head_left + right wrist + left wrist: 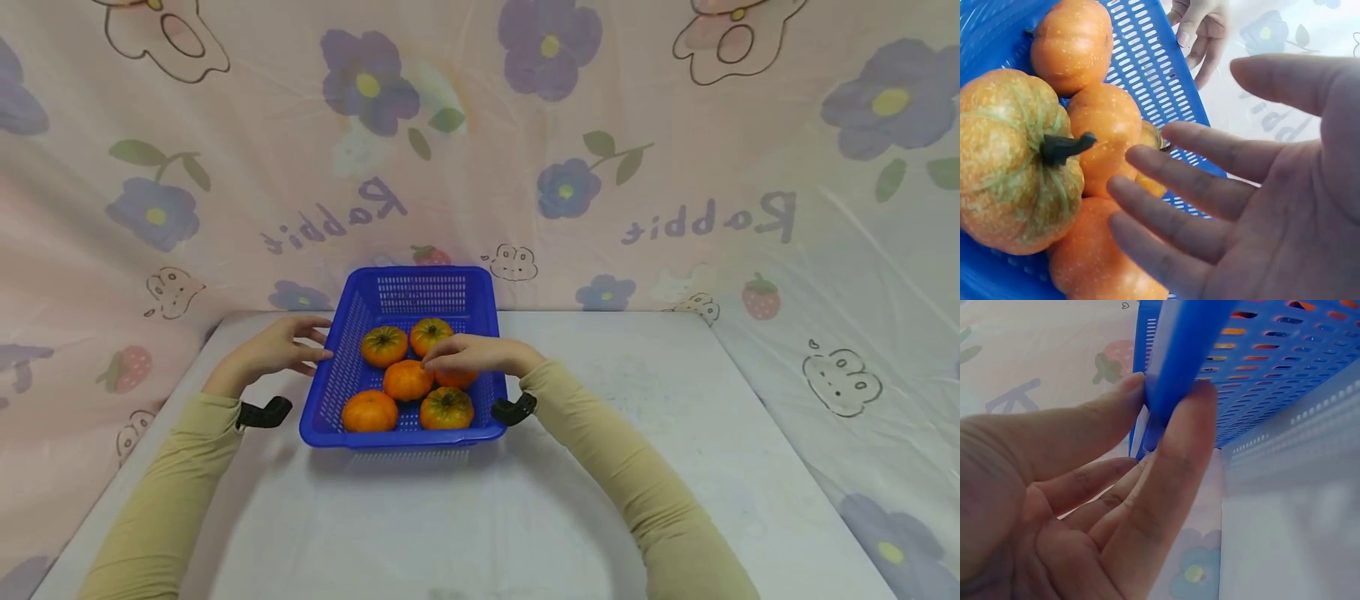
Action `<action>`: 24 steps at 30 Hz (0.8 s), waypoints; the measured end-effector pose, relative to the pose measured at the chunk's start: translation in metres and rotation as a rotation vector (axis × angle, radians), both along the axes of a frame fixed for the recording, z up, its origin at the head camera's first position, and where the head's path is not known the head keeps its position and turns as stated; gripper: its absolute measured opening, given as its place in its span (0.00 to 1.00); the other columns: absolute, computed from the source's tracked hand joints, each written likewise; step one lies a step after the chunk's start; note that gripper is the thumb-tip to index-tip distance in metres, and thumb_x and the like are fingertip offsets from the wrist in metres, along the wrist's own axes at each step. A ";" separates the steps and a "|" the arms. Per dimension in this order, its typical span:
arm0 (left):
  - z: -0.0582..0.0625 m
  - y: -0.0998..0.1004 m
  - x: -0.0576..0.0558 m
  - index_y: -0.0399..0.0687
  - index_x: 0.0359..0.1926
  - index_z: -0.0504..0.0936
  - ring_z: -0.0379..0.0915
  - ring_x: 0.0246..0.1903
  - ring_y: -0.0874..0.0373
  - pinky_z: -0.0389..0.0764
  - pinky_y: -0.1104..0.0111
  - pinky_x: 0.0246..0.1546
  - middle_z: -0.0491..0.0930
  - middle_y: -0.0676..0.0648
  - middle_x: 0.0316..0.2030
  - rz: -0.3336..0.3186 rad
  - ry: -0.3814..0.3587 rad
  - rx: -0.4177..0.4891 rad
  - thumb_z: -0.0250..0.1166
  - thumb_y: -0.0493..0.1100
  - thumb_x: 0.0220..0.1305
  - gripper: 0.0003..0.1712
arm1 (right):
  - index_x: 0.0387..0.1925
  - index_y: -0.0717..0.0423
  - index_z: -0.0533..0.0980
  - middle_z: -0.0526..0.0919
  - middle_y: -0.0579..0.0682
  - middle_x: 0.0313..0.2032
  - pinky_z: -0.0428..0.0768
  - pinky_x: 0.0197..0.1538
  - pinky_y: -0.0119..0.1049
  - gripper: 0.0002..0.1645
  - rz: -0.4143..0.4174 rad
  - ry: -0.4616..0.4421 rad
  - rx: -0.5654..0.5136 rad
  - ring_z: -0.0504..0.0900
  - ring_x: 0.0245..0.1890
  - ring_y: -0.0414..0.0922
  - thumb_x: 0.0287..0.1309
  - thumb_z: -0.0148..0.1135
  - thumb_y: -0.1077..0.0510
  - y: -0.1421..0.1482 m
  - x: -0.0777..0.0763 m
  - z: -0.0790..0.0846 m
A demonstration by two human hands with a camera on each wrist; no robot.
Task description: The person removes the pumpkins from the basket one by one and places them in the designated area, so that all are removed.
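Note:
A blue plastic basket [322,417] with slotted walls holds several small pumpkins. Some are plain orange, like the pumpkin [370,412] at the near left; others are mottled green, like the pumpkin [447,410] at the near right. My left hand [273,348] is at the basket's left side; in the left wrist view its thumb and a finger pinch the rim [1175,356]. Over the basket's right side hovers my right hand [476,354], palm facing the pumpkins and fingers extended, holding nothing. It partly hides an orange pumpkin [459,380] in the head view.
The basket stands on a white table [645,467], towards its far edge. A patterned cloth [465,167] with flowers and rabbits hangs behind the table and along its sides. Each wrist wears a black camera mount [264,412].

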State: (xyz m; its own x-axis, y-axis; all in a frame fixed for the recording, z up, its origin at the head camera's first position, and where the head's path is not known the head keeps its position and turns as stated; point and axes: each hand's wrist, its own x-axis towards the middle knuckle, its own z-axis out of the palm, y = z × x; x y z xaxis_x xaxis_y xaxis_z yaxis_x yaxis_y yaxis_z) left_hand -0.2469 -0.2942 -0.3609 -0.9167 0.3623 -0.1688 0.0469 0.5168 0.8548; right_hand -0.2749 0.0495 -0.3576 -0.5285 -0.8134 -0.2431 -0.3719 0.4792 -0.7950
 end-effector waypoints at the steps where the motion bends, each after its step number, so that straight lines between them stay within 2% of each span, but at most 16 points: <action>1: 0.000 0.000 0.000 0.27 0.69 0.53 0.80 0.38 0.46 0.83 0.56 0.39 0.66 0.26 0.53 -0.002 0.000 0.000 0.62 0.35 0.65 0.38 | 0.59 0.58 0.74 0.76 0.52 0.57 0.66 0.63 0.37 0.25 0.009 0.003 0.010 0.71 0.57 0.42 0.69 0.49 0.48 -0.001 0.001 0.000; 8: -0.001 0.000 0.000 0.28 0.69 0.53 0.80 0.38 0.47 0.83 0.57 0.38 0.66 0.26 0.53 -0.001 -0.001 -0.001 0.62 0.36 0.65 0.39 | 0.58 0.58 0.75 0.77 0.52 0.54 0.70 0.59 0.36 0.24 0.025 0.037 0.091 0.73 0.51 0.43 0.69 0.50 0.48 -0.003 0.003 0.002; 16: -0.001 0.000 0.003 0.26 0.69 0.52 0.80 0.38 0.47 0.83 0.57 0.38 0.66 0.25 0.52 -0.008 0.006 -0.007 0.62 0.36 0.66 0.38 | 0.55 0.63 0.75 0.78 0.63 0.48 0.77 0.53 0.43 0.22 0.022 -0.072 0.129 0.76 0.47 0.54 0.71 0.49 0.52 -0.011 0.001 0.000; 24: -0.001 0.000 0.001 0.28 0.69 0.52 0.79 0.38 0.46 0.83 0.57 0.38 0.66 0.26 0.53 -0.004 -0.003 -0.001 0.62 0.36 0.65 0.39 | 0.53 0.62 0.76 0.78 0.59 0.47 0.77 0.52 0.46 0.23 0.035 -0.081 0.222 0.76 0.45 0.51 0.69 0.51 0.49 -0.015 0.002 0.002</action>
